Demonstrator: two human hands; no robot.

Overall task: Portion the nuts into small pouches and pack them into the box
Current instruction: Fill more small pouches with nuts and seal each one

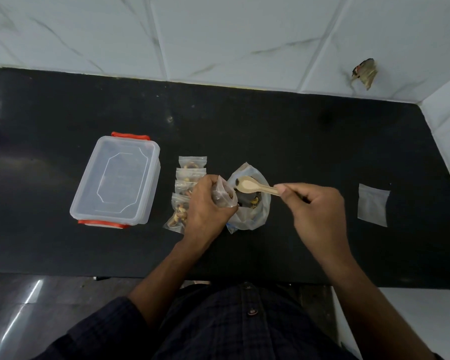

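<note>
Nuts (252, 201) sit in the big bag (248, 216) mid-frame; the left hand (205, 203) is curled tight round a pouch (225, 194), and the right hand (315, 203) pinches a spoon (247, 185) that looks empty. Nuts could spill on the counter (296, 139) if the pouch mouth flops shut. I see no writing on the box (117, 178) at left.

Four filled pouches (190, 188) lay in a row on the counter, a fifth pouch (224, 194) was held open, and one empty pouch (373, 205) lay apart. There was one lidded box (117, 179), one large bag of nuts (250, 203) and one wooden spoon (255, 187). Two hands were in view.
</note>
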